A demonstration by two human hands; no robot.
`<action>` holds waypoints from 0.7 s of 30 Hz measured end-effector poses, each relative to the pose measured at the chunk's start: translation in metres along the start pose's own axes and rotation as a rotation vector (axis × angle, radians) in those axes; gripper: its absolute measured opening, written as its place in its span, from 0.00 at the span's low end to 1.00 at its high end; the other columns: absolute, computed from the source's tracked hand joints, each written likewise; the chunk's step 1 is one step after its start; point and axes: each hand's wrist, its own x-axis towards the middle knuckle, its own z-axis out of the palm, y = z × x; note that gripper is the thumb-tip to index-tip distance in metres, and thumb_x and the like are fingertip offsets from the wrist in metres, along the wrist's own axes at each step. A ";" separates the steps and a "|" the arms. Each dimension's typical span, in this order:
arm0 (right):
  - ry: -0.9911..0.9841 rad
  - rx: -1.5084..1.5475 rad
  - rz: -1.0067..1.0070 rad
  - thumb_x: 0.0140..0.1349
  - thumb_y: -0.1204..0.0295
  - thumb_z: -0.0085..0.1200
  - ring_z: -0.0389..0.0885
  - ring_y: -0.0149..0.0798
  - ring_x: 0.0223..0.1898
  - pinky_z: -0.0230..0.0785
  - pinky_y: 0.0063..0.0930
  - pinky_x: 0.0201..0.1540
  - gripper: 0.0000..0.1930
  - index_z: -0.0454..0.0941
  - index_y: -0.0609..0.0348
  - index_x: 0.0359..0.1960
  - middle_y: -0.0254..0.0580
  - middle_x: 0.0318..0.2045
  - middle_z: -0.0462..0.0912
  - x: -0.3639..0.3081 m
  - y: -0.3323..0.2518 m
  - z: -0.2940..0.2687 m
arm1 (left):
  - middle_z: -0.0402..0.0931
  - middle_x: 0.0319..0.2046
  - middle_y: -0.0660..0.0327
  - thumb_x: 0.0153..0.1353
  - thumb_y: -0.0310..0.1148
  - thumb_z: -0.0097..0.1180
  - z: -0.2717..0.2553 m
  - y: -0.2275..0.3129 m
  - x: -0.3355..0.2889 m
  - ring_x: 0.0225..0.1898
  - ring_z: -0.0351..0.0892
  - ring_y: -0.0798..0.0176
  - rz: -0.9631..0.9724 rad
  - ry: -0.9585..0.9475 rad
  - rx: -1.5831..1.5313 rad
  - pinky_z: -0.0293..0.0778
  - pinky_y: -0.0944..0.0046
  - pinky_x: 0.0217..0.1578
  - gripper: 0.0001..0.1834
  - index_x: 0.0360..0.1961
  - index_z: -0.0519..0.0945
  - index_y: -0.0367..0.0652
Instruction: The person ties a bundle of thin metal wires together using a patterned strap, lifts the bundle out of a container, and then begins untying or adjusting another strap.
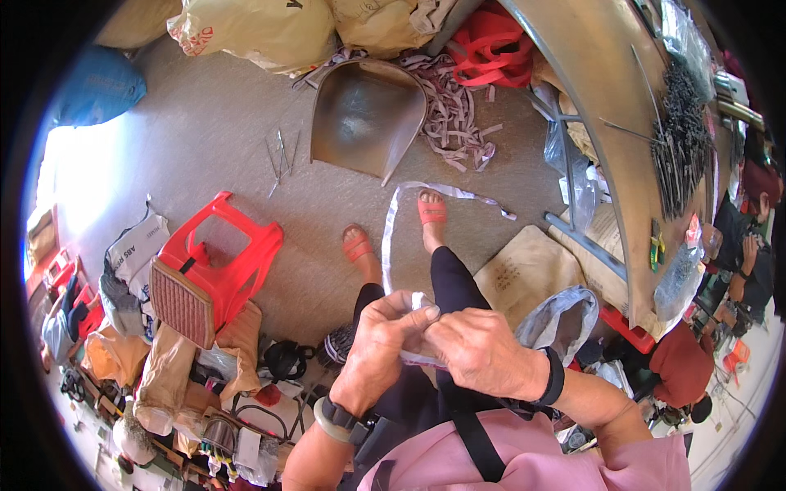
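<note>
A long pale strip [390,237] with purplish markings, apparently cloth, runs from my hands down to the floor and bends right past my feet. My left hand [378,348] is closed on it, thumb pressed against the fingers, with a small white end poking up at the fingertips. Right up against it, my right hand [483,353] is also closed, its fingers curled over the strip. A short length of the strip shows under both hands, above my lap. Exactly how the fingertips pinch it is hidden. Beyond my feet lies a tangled heap of similar strips [458,114].
A brown scoop-shaped metal pan [360,114] lies beside the heap. Thin metal rods [281,159] are on the floor. At left stands a red plastic stool [246,221]. The table [594,74] at right carries many dark wires [678,139]. Sacks [262,33] line the far side; people sit at right.
</note>
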 end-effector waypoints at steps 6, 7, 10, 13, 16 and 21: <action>0.074 0.096 0.076 0.49 0.80 0.64 0.77 0.46 0.23 0.69 0.36 0.26 0.07 0.76 0.62 0.26 0.43 0.21 0.74 -0.008 0.013 0.003 | 0.74 0.24 0.67 0.56 0.22 0.62 -0.002 -0.021 0.011 0.24 0.69 0.73 0.311 0.086 0.366 0.67 0.66 0.25 0.04 0.31 0.77 0.37; 0.076 0.120 0.098 0.49 0.80 0.63 0.77 0.47 0.23 0.69 0.37 0.26 0.07 0.76 0.62 0.26 0.43 0.21 0.74 -0.010 0.016 0.004 | 0.74 0.24 0.66 0.56 0.21 0.62 -0.002 -0.026 0.014 0.24 0.69 0.72 0.444 0.109 0.501 0.67 0.65 0.24 0.05 0.31 0.77 0.36; 0.087 0.199 0.158 0.50 0.80 0.63 0.76 0.49 0.23 0.67 0.38 0.26 0.07 0.76 0.64 0.27 0.45 0.21 0.73 -0.014 0.024 0.005 | 0.70 0.26 0.52 0.53 0.18 0.57 0.000 -0.020 0.017 0.27 0.74 0.48 0.753 0.081 0.941 0.69 0.53 0.26 0.07 0.32 0.73 0.35; 0.069 0.204 0.173 0.51 0.78 0.59 0.78 0.52 0.25 0.70 0.41 0.29 0.05 0.75 0.62 0.26 0.47 0.22 0.75 -0.012 0.023 0.004 | 0.69 0.29 0.44 0.54 0.19 0.53 0.003 -0.016 0.015 0.32 0.73 0.33 0.803 0.079 1.115 0.70 0.45 0.29 0.08 0.35 0.71 0.36; 0.055 0.160 0.139 0.51 0.78 0.59 0.78 0.52 0.25 0.71 0.41 0.29 0.05 0.75 0.61 0.26 0.47 0.22 0.75 -0.009 0.027 0.004 | 0.72 0.30 0.41 0.57 0.20 0.52 0.002 -0.020 0.017 0.34 0.74 0.32 0.730 0.141 1.108 0.71 0.45 0.29 0.07 0.37 0.71 0.36; 0.070 0.149 0.096 0.51 0.79 0.63 0.77 0.49 0.24 0.69 0.38 0.28 0.06 0.78 0.64 0.28 0.45 0.22 0.75 -0.004 0.030 0.001 | 0.79 0.31 0.43 0.61 0.21 0.53 0.009 -0.028 0.020 0.34 0.82 0.44 0.506 0.268 0.868 0.75 0.56 0.30 0.08 0.42 0.73 0.36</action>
